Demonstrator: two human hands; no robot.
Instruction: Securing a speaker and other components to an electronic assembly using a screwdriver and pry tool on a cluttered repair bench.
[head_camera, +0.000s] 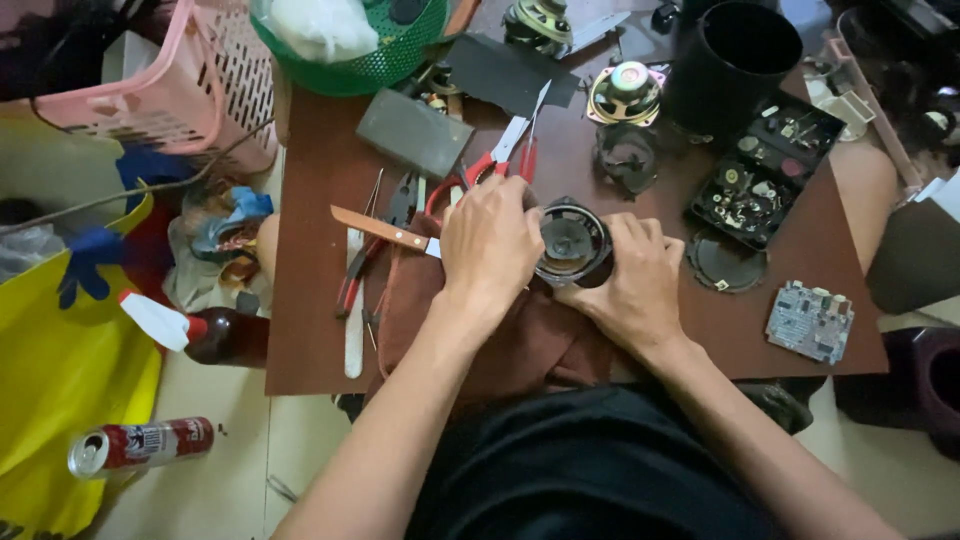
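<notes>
Both hands met over a small round loudspeaker (570, 243) near the front middle of the brown tabletop (310, 330), where it sat on a rumpled brown cloth (540, 340). The left hand (490, 245) lay curled over the speaker's left rim, fingers bent down around it; whether they pinched anything beneath could not be told. The right hand (628, 275) cupped the right side, fingers wrapped along the rim and thumb toward the body.

The speaker looked compact and fairly heavy for its size, with a stiff metal frame. Its dark cone appeared thin and easily dented, so the rim and frame seemed the safe places to grip, not the centre.

Just left of the left hand lay a wooden-handled knife (380, 230), with pliers (385, 225) beside it and red-handled scissors (505, 150) behind. Further back were another loudspeaker (625, 93), a black cylinder (730, 60), and a black tray of small parts (765, 170). A circuit board (810, 322) lay at the right. A drink can (140, 445) lay on the floor.
</notes>
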